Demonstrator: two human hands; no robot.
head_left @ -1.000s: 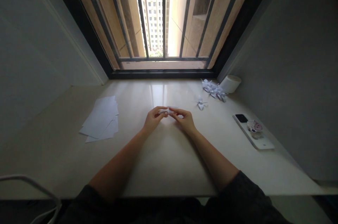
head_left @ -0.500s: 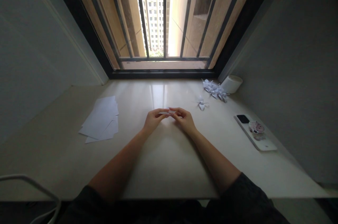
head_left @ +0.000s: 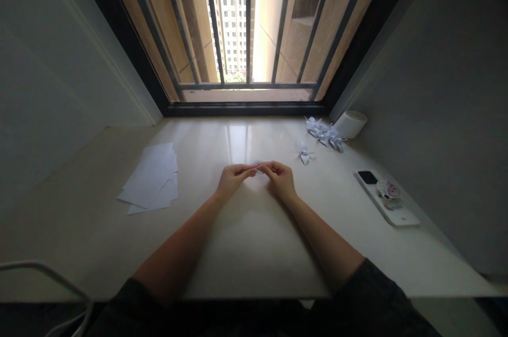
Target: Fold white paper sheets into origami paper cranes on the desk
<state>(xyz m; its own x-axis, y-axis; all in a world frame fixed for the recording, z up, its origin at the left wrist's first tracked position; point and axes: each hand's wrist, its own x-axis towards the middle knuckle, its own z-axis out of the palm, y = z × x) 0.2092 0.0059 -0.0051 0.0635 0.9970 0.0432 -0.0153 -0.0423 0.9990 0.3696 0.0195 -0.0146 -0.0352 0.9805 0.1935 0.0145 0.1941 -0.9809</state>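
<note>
My left hand (head_left: 232, 179) and my right hand (head_left: 281, 179) meet over the middle of the cream desk (head_left: 246, 242). Both pinch a small folded piece of white paper (head_left: 257, 167) between their fingertips; most of it is hidden by the fingers. A finished white paper crane (head_left: 305, 155) stands on the desk to the right of my hands. A pile of several more paper cranes (head_left: 324, 134) lies further back right.
A loose stack of white sheets (head_left: 153, 178) lies at the left. A white roll (head_left: 350, 124) stands in the back right corner. A white phone with a sticker grip (head_left: 387, 197) lies at the right. A barred window (head_left: 246, 35) is behind the desk.
My hands have drawn closer together and the folded paper shows less between the fingers. The view has tilted slightly.
</note>
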